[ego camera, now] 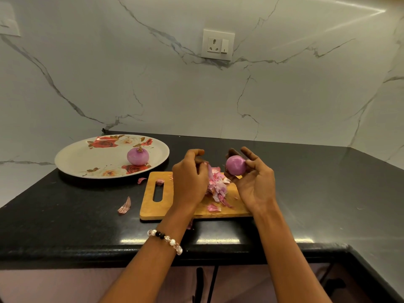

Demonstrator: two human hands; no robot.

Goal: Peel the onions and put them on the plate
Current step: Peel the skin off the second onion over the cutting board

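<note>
Right hand (254, 184) cradles peeled onion (236, 165); left hand (190, 180) curled.

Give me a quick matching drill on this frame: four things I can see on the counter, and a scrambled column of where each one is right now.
Things:
1. onion with stem tuft
2. smooth onion
3. pile of peels
4. loose peel

Places:
A. on the cutting board
B. on the black counter, left of the board
C. on the floral plate
D. held in the right hand

Pairs: 1-C, 2-D, 3-A, 4-B
</note>
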